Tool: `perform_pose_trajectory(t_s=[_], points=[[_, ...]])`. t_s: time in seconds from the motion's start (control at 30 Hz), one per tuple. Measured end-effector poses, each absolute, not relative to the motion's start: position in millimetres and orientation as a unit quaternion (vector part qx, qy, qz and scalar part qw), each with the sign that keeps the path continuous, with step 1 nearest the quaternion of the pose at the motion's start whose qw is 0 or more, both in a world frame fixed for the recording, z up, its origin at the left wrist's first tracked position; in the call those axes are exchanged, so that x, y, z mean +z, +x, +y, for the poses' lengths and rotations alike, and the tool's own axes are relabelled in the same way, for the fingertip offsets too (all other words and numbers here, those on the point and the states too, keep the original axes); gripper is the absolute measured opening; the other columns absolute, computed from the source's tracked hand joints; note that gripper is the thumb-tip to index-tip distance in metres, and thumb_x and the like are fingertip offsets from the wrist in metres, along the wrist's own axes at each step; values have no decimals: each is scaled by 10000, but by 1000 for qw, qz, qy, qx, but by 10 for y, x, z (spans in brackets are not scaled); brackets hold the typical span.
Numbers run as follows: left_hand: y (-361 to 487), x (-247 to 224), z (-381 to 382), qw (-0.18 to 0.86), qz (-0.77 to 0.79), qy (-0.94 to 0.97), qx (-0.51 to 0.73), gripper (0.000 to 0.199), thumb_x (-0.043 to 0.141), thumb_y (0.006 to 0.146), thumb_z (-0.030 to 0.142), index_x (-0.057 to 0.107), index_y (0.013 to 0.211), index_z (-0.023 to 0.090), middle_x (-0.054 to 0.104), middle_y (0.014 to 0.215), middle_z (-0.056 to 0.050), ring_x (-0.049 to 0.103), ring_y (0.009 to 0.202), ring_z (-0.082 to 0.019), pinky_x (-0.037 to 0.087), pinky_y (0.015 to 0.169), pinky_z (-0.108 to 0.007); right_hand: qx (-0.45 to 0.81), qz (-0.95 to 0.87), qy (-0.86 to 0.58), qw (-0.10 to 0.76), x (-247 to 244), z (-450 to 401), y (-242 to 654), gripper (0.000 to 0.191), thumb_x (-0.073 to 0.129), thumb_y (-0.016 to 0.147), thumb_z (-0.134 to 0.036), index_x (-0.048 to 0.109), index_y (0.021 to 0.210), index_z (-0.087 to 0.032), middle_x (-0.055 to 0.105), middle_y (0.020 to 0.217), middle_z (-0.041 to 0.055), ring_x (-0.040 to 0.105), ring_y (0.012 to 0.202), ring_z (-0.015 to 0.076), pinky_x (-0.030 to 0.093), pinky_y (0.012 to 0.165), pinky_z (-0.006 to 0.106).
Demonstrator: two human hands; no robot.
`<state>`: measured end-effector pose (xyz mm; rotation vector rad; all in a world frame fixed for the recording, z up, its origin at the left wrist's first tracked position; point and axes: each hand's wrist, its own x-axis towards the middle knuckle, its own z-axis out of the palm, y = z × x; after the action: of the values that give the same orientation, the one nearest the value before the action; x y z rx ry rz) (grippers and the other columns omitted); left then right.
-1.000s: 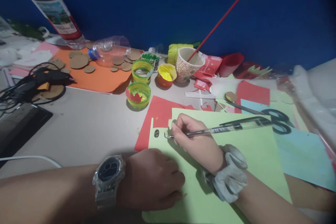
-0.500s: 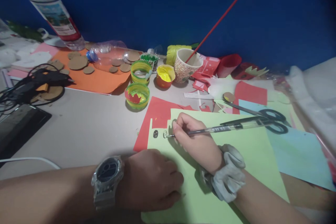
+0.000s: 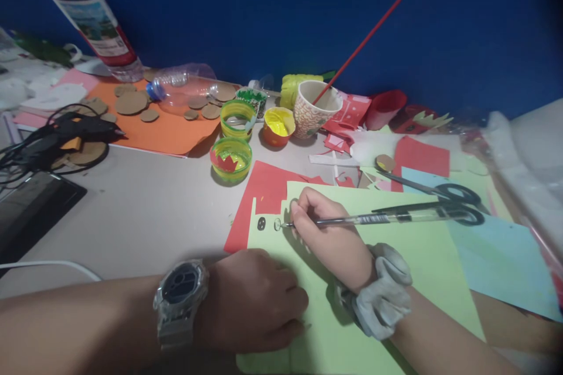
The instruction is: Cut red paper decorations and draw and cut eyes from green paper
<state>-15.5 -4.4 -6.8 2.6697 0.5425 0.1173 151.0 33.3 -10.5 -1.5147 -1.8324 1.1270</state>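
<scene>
My right hand (image 3: 328, 225) is closed around a clear-barrelled gel pen (image 3: 373, 218). The pen's tip touches or nearly touches a small oval outline (image 3: 277, 224) on the light green paper (image 3: 396, 281). Left of that outline is a similar oval (image 3: 261, 223), filled in mostly black. My left hand (image 3: 257, 302) rests on the lower left of the green sheet, knuckles up and fingers curled under; whatever may lie in the fingers is hidden. Red paper (image 3: 240, 234) sticks out from beneath the green sheet's upper left side.
Black-handled scissors (image 3: 457, 193) lie at the right, beside blue paper (image 3: 501, 263). Two green-yellow ringed cups (image 3: 231, 161), a patterned paper cup (image 3: 308, 114) with a red stick and a lying plastic bottle (image 3: 185, 88) stretch along the back. Black cables (image 3: 53, 135) and a dark device (image 3: 39, 211) are left.
The pen stays at the second oval, with at most a tiny shift of its tip. My left hand keeps its place. The whole view has moved very slightly.
</scene>
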Motion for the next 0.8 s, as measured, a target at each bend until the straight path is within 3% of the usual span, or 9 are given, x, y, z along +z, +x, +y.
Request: perform_pose_trajectory(t_s=[0.8], points=[[-153, -74, -36, 207, 189, 959, 49, 216, 463, 889, 333, 493, 738, 181, 580, 705, 5, 512, 602, -147, 338, 502, -298, 435, -669, -546, 254, -105, 326, 1508, 261, 469, 861, -258, 356, 630, -211, 421, 543, -57, 395, 486, 94, 332, 497, 227]])
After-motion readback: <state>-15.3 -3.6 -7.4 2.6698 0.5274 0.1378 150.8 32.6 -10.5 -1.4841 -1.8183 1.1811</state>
